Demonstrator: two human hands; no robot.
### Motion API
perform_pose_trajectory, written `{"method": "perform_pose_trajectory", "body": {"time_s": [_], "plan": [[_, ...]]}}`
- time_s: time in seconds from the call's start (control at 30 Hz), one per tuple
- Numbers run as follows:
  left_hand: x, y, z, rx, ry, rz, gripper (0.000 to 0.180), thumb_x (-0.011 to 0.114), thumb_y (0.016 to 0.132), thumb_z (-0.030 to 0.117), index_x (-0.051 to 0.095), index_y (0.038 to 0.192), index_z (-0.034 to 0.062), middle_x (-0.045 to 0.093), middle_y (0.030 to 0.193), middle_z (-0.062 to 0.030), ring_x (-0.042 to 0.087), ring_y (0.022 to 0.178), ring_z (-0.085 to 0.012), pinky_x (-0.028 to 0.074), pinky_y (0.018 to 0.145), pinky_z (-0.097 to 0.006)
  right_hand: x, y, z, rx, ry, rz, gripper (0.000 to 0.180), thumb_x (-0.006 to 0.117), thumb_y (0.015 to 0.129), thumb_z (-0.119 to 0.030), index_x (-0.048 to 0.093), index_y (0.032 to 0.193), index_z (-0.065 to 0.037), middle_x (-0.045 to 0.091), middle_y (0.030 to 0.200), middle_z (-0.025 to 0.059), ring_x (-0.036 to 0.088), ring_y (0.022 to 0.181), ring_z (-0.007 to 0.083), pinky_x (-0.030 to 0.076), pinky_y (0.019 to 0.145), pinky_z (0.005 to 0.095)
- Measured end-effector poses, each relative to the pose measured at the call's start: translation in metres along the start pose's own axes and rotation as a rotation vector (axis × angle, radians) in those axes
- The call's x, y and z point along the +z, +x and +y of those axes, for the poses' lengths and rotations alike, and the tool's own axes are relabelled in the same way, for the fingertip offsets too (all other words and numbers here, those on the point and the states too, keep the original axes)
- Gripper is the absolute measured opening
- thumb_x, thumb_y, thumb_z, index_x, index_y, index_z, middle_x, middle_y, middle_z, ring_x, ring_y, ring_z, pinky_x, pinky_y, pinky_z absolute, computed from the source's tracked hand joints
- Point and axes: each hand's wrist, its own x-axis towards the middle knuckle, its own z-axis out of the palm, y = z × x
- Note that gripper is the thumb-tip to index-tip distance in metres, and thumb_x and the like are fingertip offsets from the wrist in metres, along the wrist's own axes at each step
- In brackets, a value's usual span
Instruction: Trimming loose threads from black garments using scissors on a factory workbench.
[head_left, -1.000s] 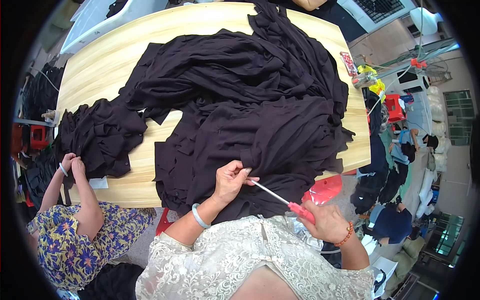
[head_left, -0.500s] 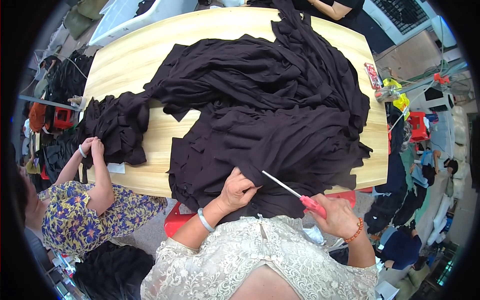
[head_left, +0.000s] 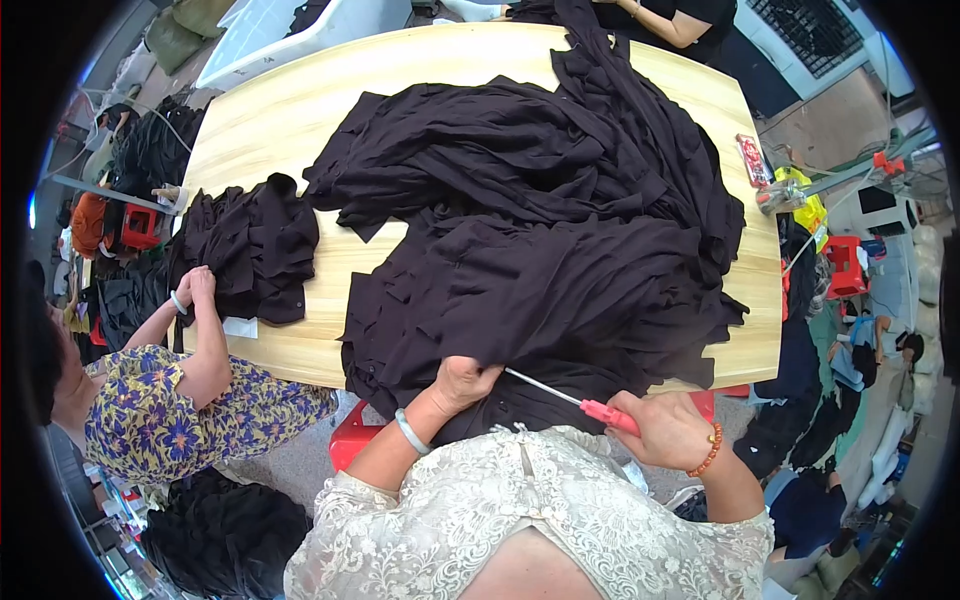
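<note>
A heap of dark cloth garments (head_left: 560, 270) spreads over the table in front of me. At its near edge my left hand (head_left: 464, 382) is closed on the dark cloth, its fingers curled and partly hidden. My right hand (head_left: 665, 430) grips the pink-red handle of a screwdriver (head_left: 610, 415). Its thin metal shaft slants up to the left across the cloth, and the tip lies right beside the fingers of my left hand. Whether the tip is inside the cloth there, I cannot tell.
A co-worker in a flowered top (head_left: 170, 410) handles a smaller dark pile (head_left: 255, 245) at the left of the pale wooden table (head_left: 325, 348). Another person's arm (head_left: 670, 28) is at the far edge. A red stool (head_left: 349, 436) stands below the near edge; a white bin (head_left: 305, 50) stands behind.
The screwdriver's tip has moved down and left to my left hand. My left hand has turned over, its fingers curled under. The co-worker's hands at the left have shifted slightly.
</note>
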Motion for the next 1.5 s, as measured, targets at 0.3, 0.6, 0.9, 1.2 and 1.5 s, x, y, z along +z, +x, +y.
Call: {"method": "perform_pose_trajectory", "body": {"time_s": [0.3, 0.6, 0.9, 1.2, 1.5], "plan": [[-0.053, 0.093, -0.018, -0.482, -0.655, 0.196, 0.033, 0.056, 0.097, 0.017, 0.054, 0.126, 0.0014, 0.064, 0.099, -0.0009, 0.058, 0.087, -0.0068, 0.047, 0.077, -0.021, 0.003, 0.030, 0.012, 0.051, 0.104, 0.369, 0.023, 0.066, 0.085, -0.016, 0.058, 0.104, -0.008, 0.063, 0.081, 0.0148, 0.063, 0.079, 0.0342, 0.050, 0.069, 0.0442], [-0.068, 0.004, -0.027, -0.668, 0.118, -0.126, 0.037, 0.078, 0.076, 0.018, 0.064, 0.105, -0.0003, 0.059, 0.082, -0.0047, 0.054, 0.066, -0.0130, 0.047, 0.065, -0.026, 0.009, 0.041, 0.019, 0.051, 0.097, 0.297, 0.026, 0.065, 0.085, -0.016, 0.058, 0.108, -0.009, 0.064, 0.086, 0.0150, 0.062, 0.082, 0.0349, 0.049, 0.072, 0.0440], [-0.044, 0.001, -0.041, -0.721, -0.249, -0.049, 0.023, 0.077, 0.076, 0.012, 0.062, 0.092, 0.0015, 0.055, 0.076, 0.0034, 0.046, 0.066, -0.0034, 0.041, 0.060, -0.020, 0.004, 0.055, 0.000, -0.064, 0.057, 0.212, 0.024, 0.066, 0.083, -0.015, 0.058, 0.105, -0.010, 0.064, 0.084, 0.0121, 0.062, 0.083, 0.0323, 0.050, 0.072, 0.0425], [-0.037, 0.007, -0.029, -0.577, -0.193, 0.006, 0.014, 0.074, 0.074, 0.005, 0.064, 0.080, -0.0027, 0.058, 0.074, -0.0011, 0.049, 0.063, -0.0073, 0.041, 0.057, -0.023, 0.001, 0.064, -0.008, -0.084, -0.015, 0.102, 0.024, 0.066, 0.083, -0.018, 0.059, 0.104, -0.009, 0.065, 0.083, 0.0141, 0.064, 0.081, 0.0320, 0.050, 0.070, 0.0428], [-0.040, 0.005, -0.018, -0.282, 0.011, 0.056, 0.012, 0.070, 0.070, 0.000, 0.064, 0.079, -0.0036, 0.062, 0.078, -0.0108, 0.060, 0.078, -0.0272, 0.048, 0.070, -0.034, -0.005, 0.063, -0.020, -0.108, -0.106, 0.006, 0.025, 0.066, 0.085, -0.027, 0.059, 0.097, -0.006, 0.064, 0.068, 0.0141, 0.065, 0.068, 0.0324, 0.050, 0.063, 0.0418]]}}
